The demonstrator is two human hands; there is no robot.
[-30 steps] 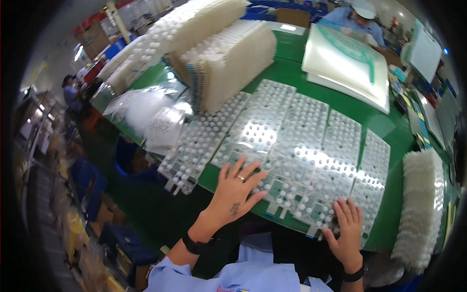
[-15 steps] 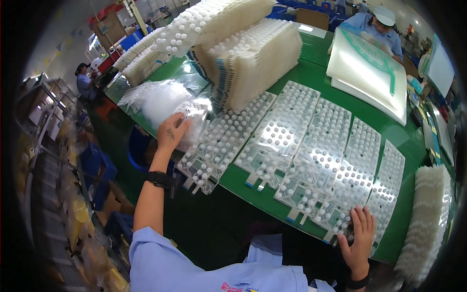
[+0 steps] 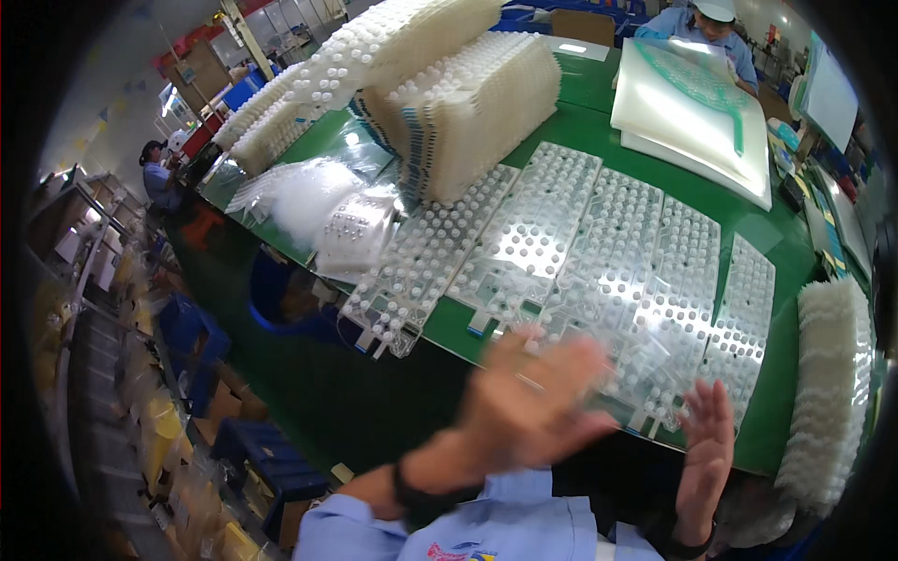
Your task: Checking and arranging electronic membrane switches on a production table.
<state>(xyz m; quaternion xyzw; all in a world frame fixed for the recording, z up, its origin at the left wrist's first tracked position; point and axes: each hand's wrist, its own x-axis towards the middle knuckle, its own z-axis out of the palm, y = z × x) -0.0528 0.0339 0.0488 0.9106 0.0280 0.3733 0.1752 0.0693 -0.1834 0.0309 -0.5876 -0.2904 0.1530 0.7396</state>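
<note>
Clear keypad sheets with rows of round white domes lie side by side on the green table, among them a middle sheet point(image 3: 538, 234) and a rightmost sheet point(image 3: 745, 323). My left hand point(image 3: 538, 397) is in the air over the table's near edge, in front of the middle sheets. It is blurred by motion, with its fingers stretched out and thumb apart; nothing shows in it. Near the lower end of the right-hand sheets is my right hand point(image 3: 708, 449), fingers extended and holding nothing visible. Whether it touches a sheet I cannot tell.
Tall stacks of domed sheets point(image 3: 486, 112) stand at the back left. A clear plastic bundle point(image 3: 354, 229) lies at the left edge. A white sheet stack point(image 3: 692, 122) sits back right, near a co-worker point(image 3: 706, 33). Another domed stack point(image 3: 823, 383) stands at the right.
My left hand has left the plastic bundle and swung right, in front of the middle sheets. My right hand has drawn slightly back from the sheets. The whole view has shifted a little.
</note>
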